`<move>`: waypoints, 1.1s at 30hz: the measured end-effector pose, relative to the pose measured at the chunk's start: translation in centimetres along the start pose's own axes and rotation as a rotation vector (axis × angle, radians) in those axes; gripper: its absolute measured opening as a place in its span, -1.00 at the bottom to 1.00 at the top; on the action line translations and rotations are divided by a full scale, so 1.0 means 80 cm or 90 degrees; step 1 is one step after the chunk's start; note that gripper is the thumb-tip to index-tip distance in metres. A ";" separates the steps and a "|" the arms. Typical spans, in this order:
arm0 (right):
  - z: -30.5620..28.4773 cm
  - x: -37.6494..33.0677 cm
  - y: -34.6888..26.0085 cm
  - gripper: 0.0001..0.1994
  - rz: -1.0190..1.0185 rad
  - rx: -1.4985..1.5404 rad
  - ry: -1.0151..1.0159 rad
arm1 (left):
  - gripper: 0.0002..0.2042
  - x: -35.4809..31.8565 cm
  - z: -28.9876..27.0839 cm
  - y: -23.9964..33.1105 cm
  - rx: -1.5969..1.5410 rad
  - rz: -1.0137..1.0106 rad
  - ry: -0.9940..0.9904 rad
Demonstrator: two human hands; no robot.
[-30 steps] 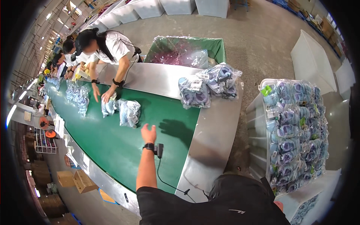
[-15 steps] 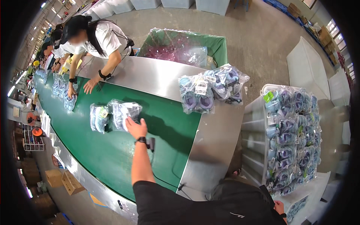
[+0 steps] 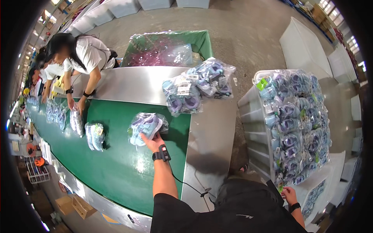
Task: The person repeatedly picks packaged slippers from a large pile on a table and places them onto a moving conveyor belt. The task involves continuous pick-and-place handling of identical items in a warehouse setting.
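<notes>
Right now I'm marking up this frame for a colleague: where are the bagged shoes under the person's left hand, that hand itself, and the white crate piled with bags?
bagged shoes (image 3: pixel 145 126), head view, middle of the clear bag.
left hand (image 3: pixel 152 142), head view, back of the hand.
white crate (image 3: pixel 253 134), head view, its bare side wall.

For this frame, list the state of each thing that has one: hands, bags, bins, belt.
left hand: fingers resting on the bagged shoes, not closed around them
bagged shoes: sealed, lying flat on the belt
right hand: at the crate's lower corner, touching a bag
white crate: heaped over the rim with bagged shoes
green bin: open, part filled with bags
green belt: carrying several bags
</notes>
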State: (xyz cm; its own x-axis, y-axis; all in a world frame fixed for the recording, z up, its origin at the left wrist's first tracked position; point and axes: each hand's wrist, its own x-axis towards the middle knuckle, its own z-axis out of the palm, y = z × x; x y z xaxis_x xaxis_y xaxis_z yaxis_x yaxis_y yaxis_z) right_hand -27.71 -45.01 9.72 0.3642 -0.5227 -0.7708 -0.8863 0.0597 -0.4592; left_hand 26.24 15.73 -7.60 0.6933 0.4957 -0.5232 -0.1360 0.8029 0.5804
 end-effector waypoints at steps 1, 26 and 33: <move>0.006 0.000 -0.002 -0.69 -0.015 0.020 -0.007 | -0.36 -0.003 -0.003 0.003 -0.004 -0.014 -0.007; 0.031 -0.040 -0.105 -0.18 -0.341 0.342 -0.235 | -0.35 -0.615 0.122 -0.208 0.745 -0.899 -0.725; 0.033 -0.040 0.025 -0.26 -0.226 0.852 -0.248 | -0.37 -0.714 0.092 -0.267 0.808 -1.088 -0.794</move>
State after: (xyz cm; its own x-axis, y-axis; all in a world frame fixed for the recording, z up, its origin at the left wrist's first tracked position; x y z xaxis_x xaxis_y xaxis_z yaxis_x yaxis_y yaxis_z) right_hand -29.87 -40.99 10.12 0.7523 -0.4304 -0.4988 0.1160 0.8318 -0.5428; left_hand -5.23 -32.15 14.50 -0.3194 -0.7668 -0.5568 0.6915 -0.5903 0.4164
